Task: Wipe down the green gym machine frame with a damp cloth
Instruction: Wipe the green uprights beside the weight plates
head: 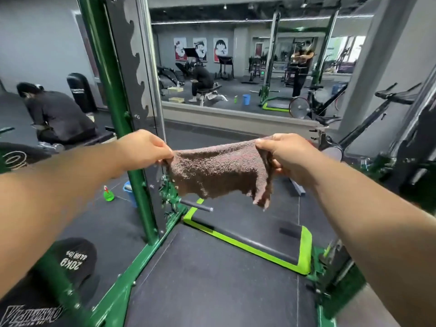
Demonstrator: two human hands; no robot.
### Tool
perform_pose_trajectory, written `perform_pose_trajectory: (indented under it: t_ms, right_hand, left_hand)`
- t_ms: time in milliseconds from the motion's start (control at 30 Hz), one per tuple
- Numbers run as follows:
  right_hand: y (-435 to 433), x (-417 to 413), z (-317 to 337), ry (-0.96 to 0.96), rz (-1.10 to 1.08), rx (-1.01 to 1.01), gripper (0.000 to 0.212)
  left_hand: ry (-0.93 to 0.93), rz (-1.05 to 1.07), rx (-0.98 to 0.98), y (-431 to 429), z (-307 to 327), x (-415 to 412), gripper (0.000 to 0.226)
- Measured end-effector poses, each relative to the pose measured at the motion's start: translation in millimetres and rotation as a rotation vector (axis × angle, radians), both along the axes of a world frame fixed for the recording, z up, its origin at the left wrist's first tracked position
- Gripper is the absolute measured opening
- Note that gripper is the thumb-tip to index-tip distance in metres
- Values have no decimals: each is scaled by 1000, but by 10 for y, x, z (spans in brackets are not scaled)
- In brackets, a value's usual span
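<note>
A brown terry cloth (pixel 214 171) hangs spread between both my hands at chest height. My left hand (pixel 144 149) pinches its left top corner, and my right hand (pixel 280 153) grips its right top corner with curled fingers. The green machine frame's upright post (pixel 107 86) rises just behind my left hand, and its base rail (pixel 141 258) runs along the floor below. The cloth hangs in front of the frame; whether it touches the frame I cannot tell.
A green spray bottle (pixel 108 194) and a blue bucket (pixel 129 192) stand on the floor left of the post. A black 20KG plate (pixel 75 258) sits low left. A lime-edged black platform (pixel 254 241) lies ahead. A person (pixel 56 116) crouches at left before a wall mirror (pixel 247 62).
</note>
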State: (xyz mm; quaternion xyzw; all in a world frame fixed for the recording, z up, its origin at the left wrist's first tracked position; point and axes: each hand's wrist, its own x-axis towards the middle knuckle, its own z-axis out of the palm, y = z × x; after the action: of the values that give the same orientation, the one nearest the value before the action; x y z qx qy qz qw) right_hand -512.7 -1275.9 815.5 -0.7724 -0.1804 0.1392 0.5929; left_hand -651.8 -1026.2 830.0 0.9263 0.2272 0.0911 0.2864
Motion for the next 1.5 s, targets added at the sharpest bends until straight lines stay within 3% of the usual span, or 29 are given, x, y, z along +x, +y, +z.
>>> perform_pose_trajectory:
  t_ms: [67, 133, 267, 400, 500, 567, 667, 733, 867, 1000, 1200, 1333, 1433, 1500]
  right_hand:
    - [60, 316, -99, -19, -37, -1, 9]
    - [149, 753, -204, -19, -65, 30, 9]
    - [532, 1820, -420, 28, -30, 109, 30]
    - [835, 2712, -574, 160, 208, 123, 11]
    - [1014, 3286, -617, 154, 406, 130, 30]
    - [1135, 3610, -671, 86, 365, 83, 36]
    - [1349, 4105, -726, -55, 195, -4, 17]
    - [1492, 4424, -688, -66, 191, -25, 12]
    - [1885, 5095, -525, -46, 389, -8, 24]
    - [2408, 5738, -396, -67, 446, -39, 25]
    - [3037, 6585, -251, -80, 389, -29, 18]
    - [3488, 7027, -144, -67, 496, -58, 17]
    - [3950, 7371, -108, -109, 612, -73, 24]
    - [4296, 7650, -141, -209, 636, -103, 16]
  left_hand:
    - [-14, 34, -103, 3, -143, 400, 24]
    - [-42, 40, -326, -39, -260, 890, 21]
    - [-61, -38, -615, -98, -387, 2035, 8]
    - [-86, -85, -733, -186, -482, 3120, 7]
    - [-105, -94, -689, -108, -564, 3743, 16]
    - [-111, -121, -658, -13, -600, 4069, 23]
    - [-198, -162, -592, 271, -609, 4529, 37]
    - [-264, -182, -461, 573, -609, 4811, 44]
    - [-72, -305, -426, 1206, -696, 5372, 69]
    - [-158, -299, -512, 1809, -710, 6009, 33]
    - [-248, -131, -644, 2469, -506, 6791, 34]
    - [-359, -31, -493, 2709, -329, 7143, 14]
    - [-360, -18, -226, 2926, -273, 7452, 13]
    - [-320, 18, -51, 3101, -266, 7695, 11]
